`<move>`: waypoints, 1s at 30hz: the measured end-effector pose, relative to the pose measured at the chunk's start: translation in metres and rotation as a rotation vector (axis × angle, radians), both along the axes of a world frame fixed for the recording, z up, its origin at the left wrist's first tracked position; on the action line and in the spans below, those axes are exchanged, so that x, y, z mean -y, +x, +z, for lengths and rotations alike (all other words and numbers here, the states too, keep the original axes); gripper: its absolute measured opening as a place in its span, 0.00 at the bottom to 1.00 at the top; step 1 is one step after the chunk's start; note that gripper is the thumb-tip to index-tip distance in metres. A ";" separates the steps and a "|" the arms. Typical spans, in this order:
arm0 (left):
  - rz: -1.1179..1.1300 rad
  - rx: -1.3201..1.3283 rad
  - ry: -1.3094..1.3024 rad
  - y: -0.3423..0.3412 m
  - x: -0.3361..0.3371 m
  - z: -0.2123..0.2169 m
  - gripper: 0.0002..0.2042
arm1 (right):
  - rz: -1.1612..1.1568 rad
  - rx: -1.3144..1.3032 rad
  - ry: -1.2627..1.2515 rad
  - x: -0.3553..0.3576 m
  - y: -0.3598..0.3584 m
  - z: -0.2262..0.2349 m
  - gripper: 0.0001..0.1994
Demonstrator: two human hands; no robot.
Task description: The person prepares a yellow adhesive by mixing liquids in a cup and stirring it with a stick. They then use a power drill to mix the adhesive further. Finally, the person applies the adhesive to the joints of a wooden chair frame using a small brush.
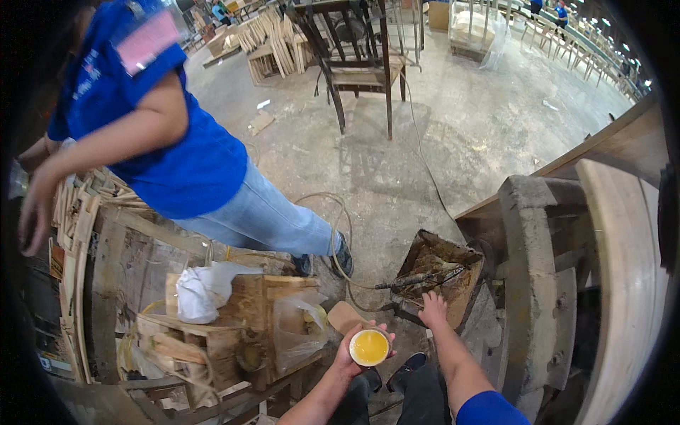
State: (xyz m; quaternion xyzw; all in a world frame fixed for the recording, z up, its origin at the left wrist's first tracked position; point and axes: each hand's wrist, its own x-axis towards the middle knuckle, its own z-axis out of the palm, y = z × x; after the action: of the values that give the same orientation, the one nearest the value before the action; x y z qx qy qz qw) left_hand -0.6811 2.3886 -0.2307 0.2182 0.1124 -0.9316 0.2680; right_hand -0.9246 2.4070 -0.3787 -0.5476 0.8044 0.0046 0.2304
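My left hand [347, 358] is closed around a small round cup [370, 347] with a pale rim and smooth yellow content. A flat brown piece [344, 316] shows just beyond that hand; whether I touch it, I cannot tell. My right hand [433, 310] reaches forward with fingers apart and nothing in it, over the near edge of a grimy open box [467, 290]. Inside the box lies a dark, stick-like tool [418, 278] joined to a hose or cord [358, 283]. The rest of the box's content is too dark and soiled to name.
At the left stands a person [191, 156] in a blue shirt and jeans. A wooden bench [234, 301] beside me bears a white cloth [198, 292] and a plastic bag [297, 326]. Curved wooden boards [623, 283] rise at the right. A dark chair [361, 74] stands ahead.
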 end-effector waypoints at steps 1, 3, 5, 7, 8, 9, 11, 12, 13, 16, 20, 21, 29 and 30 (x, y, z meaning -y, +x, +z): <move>0.007 0.015 -0.007 -0.004 0.008 -0.021 0.17 | -0.011 -0.018 -0.007 0.010 -0.011 -0.022 0.33; 0.017 0.053 -0.015 -0.004 0.012 -0.064 0.17 | 0.006 -0.050 -0.020 0.032 -0.026 -0.055 0.37; 0.043 -0.029 -0.001 -0.004 0.016 -0.106 0.17 | 0.046 -0.072 -0.035 0.053 -0.032 -0.084 0.40; 0.040 0.031 -0.009 -0.010 0.020 -0.146 0.17 | 0.164 -0.101 -0.049 0.072 -0.040 -0.114 0.41; 0.040 0.062 -0.013 -0.013 0.021 -0.165 0.17 | 0.224 -0.114 -0.057 0.077 -0.042 -0.131 0.41; 0.037 0.023 -0.005 -0.017 0.022 -0.184 0.17 | 0.288 -0.140 -0.030 0.081 -0.044 -0.147 0.40; -0.002 -0.032 -0.094 -0.027 0.034 -0.207 0.17 | 0.308 -0.108 -0.022 0.090 -0.051 -0.178 0.40; -0.005 -0.056 -0.118 -0.027 0.031 -0.218 0.17 | 0.335 -0.086 0.003 0.086 -0.048 -0.190 0.39; 0.009 -0.098 -0.090 -0.026 0.031 -0.228 0.19 | 0.325 -0.124 -0.066 0.086 -0.043 -0.202 0.38; 0.027 0.009 -0.175 -0.028 0.039 -0.255 0.18 | 0.407 -0.188 -0.320 0.093 -0.049 -0.229 0.40; 0.027 0.004 -0.160 -0.016 0.034 -0.254 0.17 | 0.398 -0.093 -0.067 0.112 -0.041 -0.235 0.48; 0.025 -0.013 -0.150 -0.011 0.028 -0.253 0.17 | 0.396 -0.102 -0.037 0.111 -0.037 -0.236 0.50; 0.055 0.042 -0.228 0.032 0.007 -0.248 0.16 | 0.339 -0.125 -0.178 0.090 -0.038 -0.239 0.37; 0.084 0.012 -0.222 0.037 0.005 -0.252 0.17 | 0.328 -0.063 -0.260 0.094 -0.039 -0.232 0.36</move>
State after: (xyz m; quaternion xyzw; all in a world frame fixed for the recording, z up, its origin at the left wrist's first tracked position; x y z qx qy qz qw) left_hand -0.6438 2.3832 -0.4827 0.1876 0.0160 -0.9250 0.3299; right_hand -0.9637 2.3134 -0.6111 -0.6958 0.7052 -0.0447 0.1285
